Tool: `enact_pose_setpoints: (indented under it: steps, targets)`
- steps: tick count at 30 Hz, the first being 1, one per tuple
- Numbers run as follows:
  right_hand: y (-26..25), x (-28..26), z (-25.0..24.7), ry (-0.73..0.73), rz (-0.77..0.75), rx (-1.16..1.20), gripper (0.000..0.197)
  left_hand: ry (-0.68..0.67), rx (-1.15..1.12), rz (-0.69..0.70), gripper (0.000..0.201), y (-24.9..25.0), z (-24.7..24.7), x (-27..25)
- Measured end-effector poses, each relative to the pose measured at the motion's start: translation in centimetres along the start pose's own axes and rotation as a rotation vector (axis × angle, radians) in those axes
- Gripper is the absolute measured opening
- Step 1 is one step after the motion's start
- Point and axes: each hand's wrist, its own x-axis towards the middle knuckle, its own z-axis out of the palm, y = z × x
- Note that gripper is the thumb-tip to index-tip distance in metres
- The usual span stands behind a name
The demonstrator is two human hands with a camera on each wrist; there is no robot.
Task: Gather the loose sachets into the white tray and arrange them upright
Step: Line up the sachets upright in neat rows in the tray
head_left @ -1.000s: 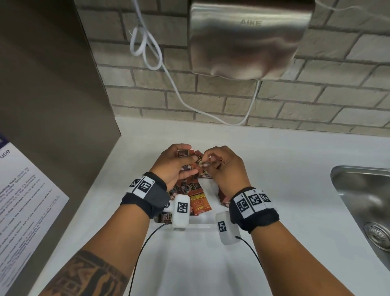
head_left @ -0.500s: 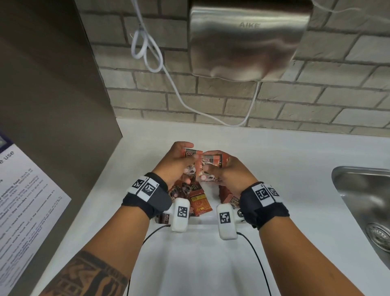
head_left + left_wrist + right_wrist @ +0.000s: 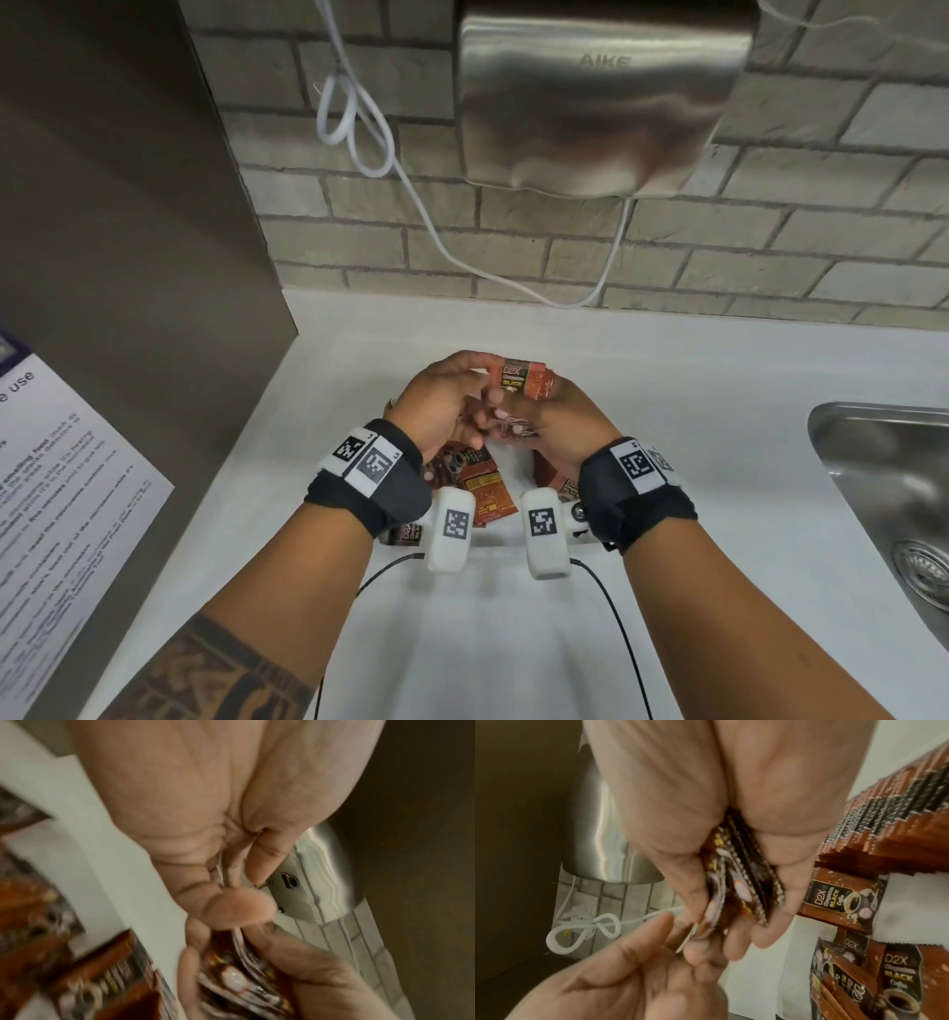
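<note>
Right hand (image 3: 557, 416): a bundle of sachets (image 3: 741, 882) is clasped edge-on between thumb and curled fingers; the bundle is seen sticking out past the fingertips in the right wrist view.
Left hand (image 3: 441, 406): raised just beside the right hand, palm turned toward it; the top sachet (image 3: 518, 377) is pinched at its left edge by the fingertips, its other end being held in the right hand.
Top sachet: orange-brown, printed "D2X" and "BLACK", held above both hands with its face toward the head camera.
Loose sachets (image 3: 480, 483): left lying flat and overlapping below and just behind the two hands, partly hidden by the wrists; more are seen to the right of the right palm (image 3: 844, 898).
White tray (image 3: 506, 452): only a bare white patch is visible between the wrists, under the loose sachets; its rim cannot be made out.
Counter (image 3: 693, 390): white, spread under both hands.
</note>
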Motion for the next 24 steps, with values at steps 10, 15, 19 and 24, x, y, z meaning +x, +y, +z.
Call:
enact_pose_setpoints:
  steps: [10, 15, 19, 24]
  targets:
    - [-0.2, 0.4, 1.0, -0.019, 0.084, 0.18, 0.018, -0.219, 1.07, 0.663, 0.079, -1.0, 0.2, 0.5]
    - [-0.2, -0.4, 1.0, -0.043, 0.104, 0.376, 0.019, -0.162, 1.058, 0.662, 0.073, -0.8, -0.1, 0.2]
    - [-0.5, -0.6, 0.8, -0.025, 0.122, 0.181, 0.03, -0.144, 1.07, 0.579, 0.088, -0.5, -0.3, 0.2]
    - [-1.2, -1.1, -0.3, 0.091, 0.029, -0.156, 0.023, -0.145, 1.009, 0.585, 0.093, -0.8, -1.1, 0.8]
